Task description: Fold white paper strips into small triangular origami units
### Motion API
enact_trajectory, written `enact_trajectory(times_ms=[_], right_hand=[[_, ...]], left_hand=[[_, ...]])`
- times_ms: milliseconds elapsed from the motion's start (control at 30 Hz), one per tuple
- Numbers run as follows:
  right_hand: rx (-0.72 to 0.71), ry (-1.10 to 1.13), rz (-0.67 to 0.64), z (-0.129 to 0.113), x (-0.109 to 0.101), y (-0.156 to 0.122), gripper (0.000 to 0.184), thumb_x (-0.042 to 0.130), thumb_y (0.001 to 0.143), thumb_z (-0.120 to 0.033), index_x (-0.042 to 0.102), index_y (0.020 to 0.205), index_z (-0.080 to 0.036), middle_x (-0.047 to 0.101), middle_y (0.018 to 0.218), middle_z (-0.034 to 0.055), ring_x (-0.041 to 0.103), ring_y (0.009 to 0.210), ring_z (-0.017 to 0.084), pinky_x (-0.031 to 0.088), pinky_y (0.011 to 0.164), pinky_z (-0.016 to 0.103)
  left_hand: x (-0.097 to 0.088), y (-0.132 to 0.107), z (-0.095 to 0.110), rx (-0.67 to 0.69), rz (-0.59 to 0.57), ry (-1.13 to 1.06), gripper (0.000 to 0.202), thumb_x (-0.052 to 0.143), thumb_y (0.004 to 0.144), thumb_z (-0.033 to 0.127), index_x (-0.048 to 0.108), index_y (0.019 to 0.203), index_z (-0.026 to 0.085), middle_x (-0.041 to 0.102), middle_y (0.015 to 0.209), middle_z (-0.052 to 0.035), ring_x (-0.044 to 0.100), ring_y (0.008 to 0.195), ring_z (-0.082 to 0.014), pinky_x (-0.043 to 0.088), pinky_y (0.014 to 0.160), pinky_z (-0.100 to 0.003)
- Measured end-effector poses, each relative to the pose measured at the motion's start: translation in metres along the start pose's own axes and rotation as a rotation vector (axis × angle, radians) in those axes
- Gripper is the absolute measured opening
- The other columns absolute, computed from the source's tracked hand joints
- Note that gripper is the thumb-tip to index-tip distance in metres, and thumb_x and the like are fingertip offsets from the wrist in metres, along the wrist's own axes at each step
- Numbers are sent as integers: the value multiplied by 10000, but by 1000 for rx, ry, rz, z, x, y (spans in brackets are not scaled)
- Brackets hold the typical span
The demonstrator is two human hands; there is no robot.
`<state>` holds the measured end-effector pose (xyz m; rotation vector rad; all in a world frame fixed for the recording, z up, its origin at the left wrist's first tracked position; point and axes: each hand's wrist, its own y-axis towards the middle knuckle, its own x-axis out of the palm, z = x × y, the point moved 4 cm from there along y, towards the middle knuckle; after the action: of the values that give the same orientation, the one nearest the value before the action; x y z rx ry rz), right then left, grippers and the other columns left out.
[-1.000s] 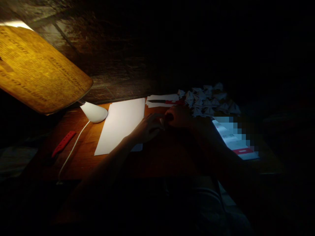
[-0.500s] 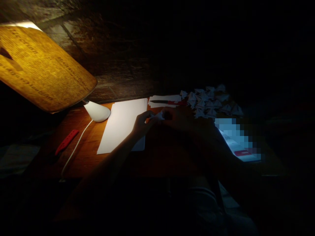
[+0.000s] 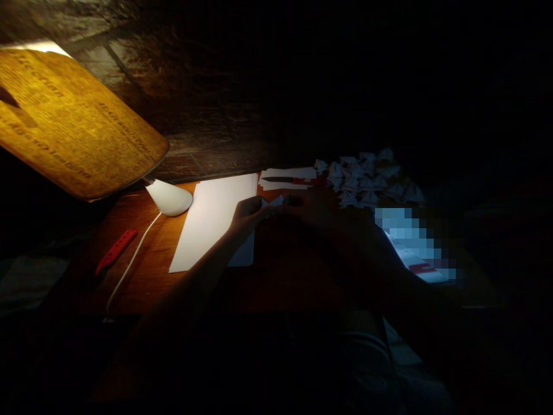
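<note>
In dim lamp light, my left hand [image 3: 246,214] and my right hand [image 3: 313,208] meet over the wooden table [image 3: 147,271]. Both pinch a small white folded paper piece [image 3: 275,202] between their fingertips. Under my left wrist lies a white sheet of paper [image 3: 211,222]. A pile of several small folded white paper pieces [image 3: 367,178] sits just behind my right hand.
A lamp with a yellowish printed shade [image 3: 73,127] and white base [image 3: 170,197] stands at the left, its white cord [image 3: 129,262] running forward. A red tool [image 3: 116,251] lies left of the cord. A red-handled knife [image 3: 289,180] rests on paper strips. A lit screen [image 3: 415,245] glows at right.
Both hands have lifted slightly off the table and shifted back, bringing the small folded paper up between the fingertips. The view has drifted a little.
</note>
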<state>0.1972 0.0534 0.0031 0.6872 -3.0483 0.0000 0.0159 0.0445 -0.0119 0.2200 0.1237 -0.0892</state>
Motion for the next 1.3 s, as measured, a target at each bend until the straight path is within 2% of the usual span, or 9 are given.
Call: enact_trajectory(times_ms=[167, 267, 567, 767, 867, 1000, 1200, 1300], right_hand=[[56, 65, 15, -3, 0, -2, 273, 853, 707, -278, 589, 761, -231, 680, 762, -25, 656, 765, 163, 543, 779, 300], [82, 106, 2, -4, 1, -4, 314, 886, 679, -294, 593, 775, -236, 677, 737, -36, 658, 741, 163, 552, 763, 305], [29, 83, -37, -10, 3, -7, 417, 930, 627, -402, 564, 697, -216, 615, 688, -45, 566, 676, 129, 472, 651, 268], [23, 116, -33, -1, 1, -2, 343, 913, 661, -392, 638, 751, -209, 627, 716, -37, 555, 692, 131, 460, 667, 276], [44, 163, -51, 2, 1, -2, 278, 892, 698, -353, 672, 797, -215, 672, 774, -18, 603, 737, 151, 503, 719, 299], [40, 166, -102, 3, 1, -1, 293, 910, 676, -347, 676, 803, -224, 710, 815, -14, 636, 796, 171, 526, 756, 310], [35, 122, -133, 6, 1, 1, 287, 903, 647, -308, 698, 822, -210, 706, 800, -24, 624, 768, 153, 499, 736, 297], [17, 89, -127, 7, 0, 3, 257, 894, 652, -272, 710, 819, -208, 721, 820, -12, 642, 796, 164, 511, 774, 315]], left_hand=[[1, -2, 7, -10, -19, -34, 505, 921, 728, 603, 671, 638, 173, 699, 667, -36, 633, 634, -137, 469, 592, -256], [3, -4, 13, -21, -33, -67, 494, 942, 709, 560, 646, 611, 177, 665, 615, -16, 607, 590, -126, 460, 583, -259], [2, -3, 16, -1, -36, -88, 458, 975, 668, 496, 658, 588, 177, 674, 613, -17, 609, 576, -122, 471, 584, -264], [3, -2, 11, -35, 1, -118, 448, 950, 688, 498, 656, 604, 170, 628, 581, 5, 572, 549, -103, 436, 550, -233], [2, 0, 9, -41, 24, -149, 443, 918, 714, 525, 663, 618, 175, 623, 597, 6, 580, 573, -108, 455, 571, -235], [-3, 2, 6, -34, 50, -139, 431, 923, 703, 524, 686, 632, 171, 632, 609, 4, 584, 587, -109, 463, 590, -235], [-9, 4, -4, -15, -20, -91, 529, 931, 702, 618, 698, 624, 150, 630, 573, -12, 554, 536, -102, 395, 522, -234], [-10, 5, -6, 9, -9, -107, 546, 949, 682, 626, 689, 611, 151, 600, 552, 5, 517, 514, -87, 361, 502, -226]])
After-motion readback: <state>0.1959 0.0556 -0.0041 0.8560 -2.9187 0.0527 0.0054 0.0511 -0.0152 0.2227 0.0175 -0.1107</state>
